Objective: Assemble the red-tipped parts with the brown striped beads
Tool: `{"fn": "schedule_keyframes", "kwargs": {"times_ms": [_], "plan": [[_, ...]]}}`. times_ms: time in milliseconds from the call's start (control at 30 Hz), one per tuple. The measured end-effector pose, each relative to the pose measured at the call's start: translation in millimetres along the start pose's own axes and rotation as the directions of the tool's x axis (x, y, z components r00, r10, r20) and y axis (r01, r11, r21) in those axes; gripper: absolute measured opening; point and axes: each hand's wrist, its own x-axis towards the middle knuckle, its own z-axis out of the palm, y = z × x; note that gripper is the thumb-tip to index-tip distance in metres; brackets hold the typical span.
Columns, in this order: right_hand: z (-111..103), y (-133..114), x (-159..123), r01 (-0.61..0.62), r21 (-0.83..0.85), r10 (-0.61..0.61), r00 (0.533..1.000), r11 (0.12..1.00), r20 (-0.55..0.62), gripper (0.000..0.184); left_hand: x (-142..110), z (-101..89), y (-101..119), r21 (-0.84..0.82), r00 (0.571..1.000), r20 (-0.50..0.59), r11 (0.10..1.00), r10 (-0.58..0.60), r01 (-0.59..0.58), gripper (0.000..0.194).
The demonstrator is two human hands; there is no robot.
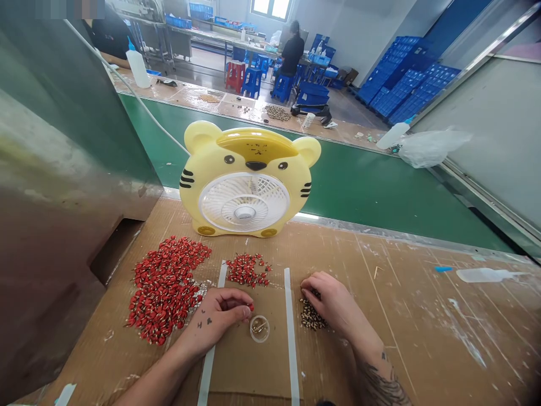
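My left hand is closed, with a small red piece pinched between thumb and fingertips. Just below those fingertips stands a small round clear cup with a few thin gold-coloured bits inside. My right hand bends over a small heap of black-and-gold beads, its fingers curled in at the heap's upper edge; whatever they grip is hidden. Beyond the cup lies a small batch of red pieces with metal tips. A much larger heap of the same red pieces spreads to the left.
Two pale tape strips run along the cardboard-covered table. A yellow animal-faced fan stands at the back, before a green belt. At right lie a squeeze bottle and its blue cap. A metal housing borders the left.
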Motion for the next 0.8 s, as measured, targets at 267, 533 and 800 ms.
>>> {"fn": "schedule_keyframes", "kwargs": {"times_ms": [267, 533, 800], "plan": [[-4, 6, -5, 0.026, 0.083, -0.015, 0.993, 0.996, -0.120, 0.015, -1, 0.4, 2, 0.009, 1.000, -0.013, 1.000, 0.002, -0.002, 0.014], [-5, -11, -6, 0.016, 0.419, 0.046, 0.989, 0.908, -0.137, 0.018, -1, 1.6, 5, 0.000, 1.000, -0.007, 1.000, 0.001, -0.001, 0.014], [29, -57, -7, -0.038, 0.735, 0.155, 0.984, 0.677, -0.092, 0.010, 0, -0.2, -6, -0.037, 0.994, -0.067, 0.996, 0.082, -0.084, 0.012]]}}
